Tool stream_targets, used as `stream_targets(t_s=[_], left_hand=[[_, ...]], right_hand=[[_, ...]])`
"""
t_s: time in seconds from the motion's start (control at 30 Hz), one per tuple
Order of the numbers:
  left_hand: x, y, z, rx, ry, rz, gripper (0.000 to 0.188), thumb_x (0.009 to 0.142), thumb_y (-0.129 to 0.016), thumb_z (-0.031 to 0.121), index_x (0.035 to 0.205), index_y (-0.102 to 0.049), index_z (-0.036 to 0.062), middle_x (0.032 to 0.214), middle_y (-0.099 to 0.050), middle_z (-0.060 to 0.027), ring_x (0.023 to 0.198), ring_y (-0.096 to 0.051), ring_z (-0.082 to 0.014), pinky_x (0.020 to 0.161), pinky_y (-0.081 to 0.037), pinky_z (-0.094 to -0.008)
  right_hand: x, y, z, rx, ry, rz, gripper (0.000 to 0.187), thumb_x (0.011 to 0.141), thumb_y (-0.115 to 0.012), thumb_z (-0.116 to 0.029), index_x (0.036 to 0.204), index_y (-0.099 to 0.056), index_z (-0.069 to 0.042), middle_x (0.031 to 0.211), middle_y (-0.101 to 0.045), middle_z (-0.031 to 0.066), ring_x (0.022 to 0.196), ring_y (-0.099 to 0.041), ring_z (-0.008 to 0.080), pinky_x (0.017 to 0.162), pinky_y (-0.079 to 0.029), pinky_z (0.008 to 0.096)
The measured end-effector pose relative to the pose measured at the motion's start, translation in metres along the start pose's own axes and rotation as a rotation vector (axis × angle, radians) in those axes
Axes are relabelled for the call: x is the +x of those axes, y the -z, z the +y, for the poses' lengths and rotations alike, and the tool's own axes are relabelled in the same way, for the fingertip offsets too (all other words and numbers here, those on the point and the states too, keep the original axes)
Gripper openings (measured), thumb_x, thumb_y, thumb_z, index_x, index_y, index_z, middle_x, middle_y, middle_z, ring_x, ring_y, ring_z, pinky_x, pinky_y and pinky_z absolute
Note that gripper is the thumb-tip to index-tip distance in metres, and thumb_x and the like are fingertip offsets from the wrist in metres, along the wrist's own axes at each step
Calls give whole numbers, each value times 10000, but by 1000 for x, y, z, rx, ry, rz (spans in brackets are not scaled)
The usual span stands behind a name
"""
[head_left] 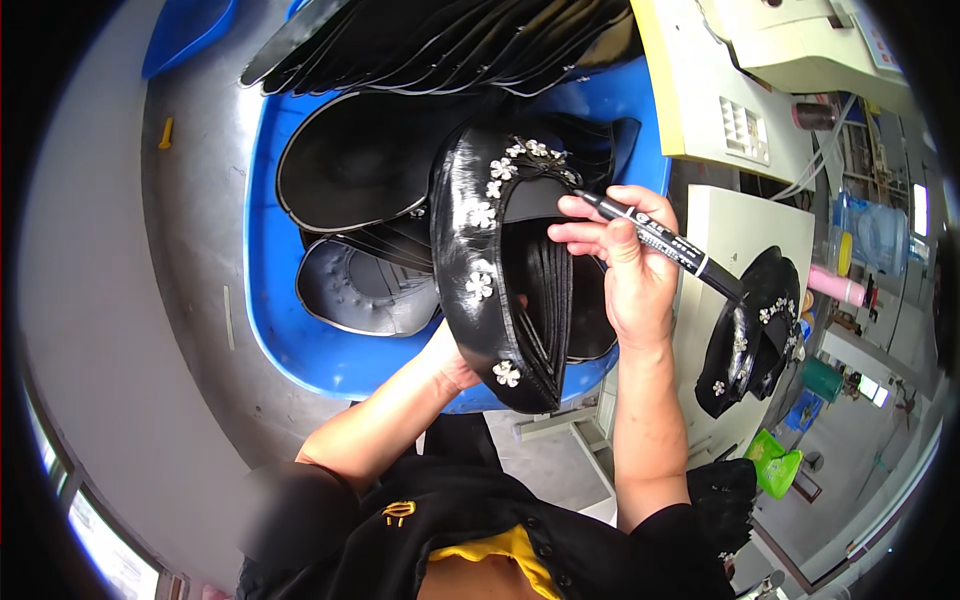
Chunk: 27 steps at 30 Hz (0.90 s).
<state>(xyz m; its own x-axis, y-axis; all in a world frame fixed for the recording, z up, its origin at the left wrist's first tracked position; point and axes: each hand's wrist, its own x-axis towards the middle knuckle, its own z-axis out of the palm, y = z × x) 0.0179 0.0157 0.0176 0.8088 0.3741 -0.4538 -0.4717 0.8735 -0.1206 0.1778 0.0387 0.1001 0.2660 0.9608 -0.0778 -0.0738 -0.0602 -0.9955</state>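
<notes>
My left hand (457,358) reaches under a stack of glossy black shoe uppers (462,255) and holds it up in front of me, most of its fingers hidden behind the stack. White flower ornaments run along the curved opening of the top upper. Between the fingers of my right hand (640,275) is a black marker pen (668,243), slanting up to the left. Its tip is close to the upper's inner edge by the topmost flowers; whether it touches, I cannot tell.
Behind the stack, a blue plastic tub (262,260) holds more black shoe pieces (350,165). Further flowered black uppers (745,335) lie on a pale surface at the right. A cream machine (800,50) stands at the far right, and a green container (772,465) sits lower right.
</notes>
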Motion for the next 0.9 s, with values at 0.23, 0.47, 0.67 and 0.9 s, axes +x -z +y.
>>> stream_targets(t_s=[0.23, 0.47, 0.67, 0.9], left_hand=[[-12, -29, 4, -68, -1, -27, 329, 869, -561, 174, 1151, -523, 10, 978, -632, -136, 809, -659, -225, 672, -584, -392], [-13, -24, 4, -101, -27, -129, 250, 888, -542, 133, 1106, -550, 12, 989, -629, -95, 855, -638, -188, 735, -558, -337], [-4, -13, -13, -27, -16, 98, 280, 911, -503, 220, 1110, -528, 24, 1017, -607, -95, 904, -615, -199, 780, -532, -353], [-17, 0, -18, 448, -272, 280, 286, 918, -416, 279, 998, -560, 45, 887, -597, -72, 798, -613, -178, 681, -526, -290]], right_hand=[[-5, 1, 11, -129, 108, 75, 333, 961, -404, -271, 1206, -323, -60, 1134, -536, 265, 746, -661, 288, 638, -518, 282], [-9, -11, 14, -91, 206, 238, 384, 948, -437, -285, 1212, -304, -39, 1086, -569, 239, 698, -661, 278, 619, -519, 293], [-49, -10, -14, -148, 64, 220, 322, 925, -498, -220, 1163, -379, -39, 949, -617, 198, 786, -644, 254, 694, -507, 325], [-99, -46, -46, -1059, 201, 93, 376, 700, -677, -146, 1012, -480, -75, 854, -547, 145, 873, -548, 339, 814, -392, 442]])
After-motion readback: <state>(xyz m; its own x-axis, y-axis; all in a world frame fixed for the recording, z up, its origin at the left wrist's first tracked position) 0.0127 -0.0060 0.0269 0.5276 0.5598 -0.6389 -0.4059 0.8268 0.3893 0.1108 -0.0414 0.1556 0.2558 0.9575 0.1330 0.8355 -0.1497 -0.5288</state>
